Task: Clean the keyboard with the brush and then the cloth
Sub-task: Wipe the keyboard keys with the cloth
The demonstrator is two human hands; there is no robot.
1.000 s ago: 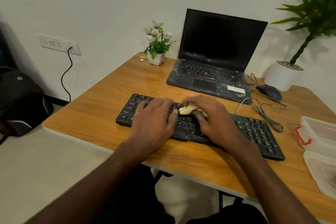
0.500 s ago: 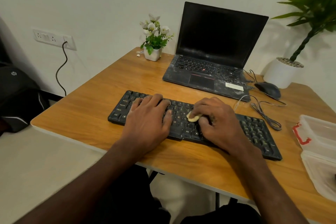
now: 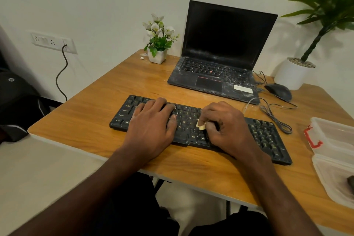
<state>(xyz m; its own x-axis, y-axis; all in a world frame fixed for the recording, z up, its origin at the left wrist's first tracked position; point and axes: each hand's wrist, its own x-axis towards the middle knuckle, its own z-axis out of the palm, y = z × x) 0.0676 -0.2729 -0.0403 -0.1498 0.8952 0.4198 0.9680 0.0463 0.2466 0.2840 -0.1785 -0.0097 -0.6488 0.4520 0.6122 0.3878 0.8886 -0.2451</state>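
Note:
A black keyboard (image 3: 266, 136) lies across the wooden table (image 3: 92, 119) in front of me. My left hand (image 3: 153, 126) rests flat on its left half, fingers straight over the keys. My right hand (image 3: 224, 126) is over the middle keys, fingers curled round a small yellowish cloth (image 3: 200, 125), of which only a corner shows under the thumb. No brush is in view.
A dusty open laptop (image 3: 216, 78) stands behind the keyboard, a small flower pot (image 3: 157, 55) to its left. A mouse (image 3: 278, 91) and loose cables (image 3: 275, 119) lie at right. Clear plastic containers (image 3: 333, 151) sit at the right edge; a large potted plant (image 3: 295, 74) stands behind.
My right hand has slid the cloth toward me and slightly right across the keys. The left hand stays pressed on the keyboard's left half. The view has shifted a little.

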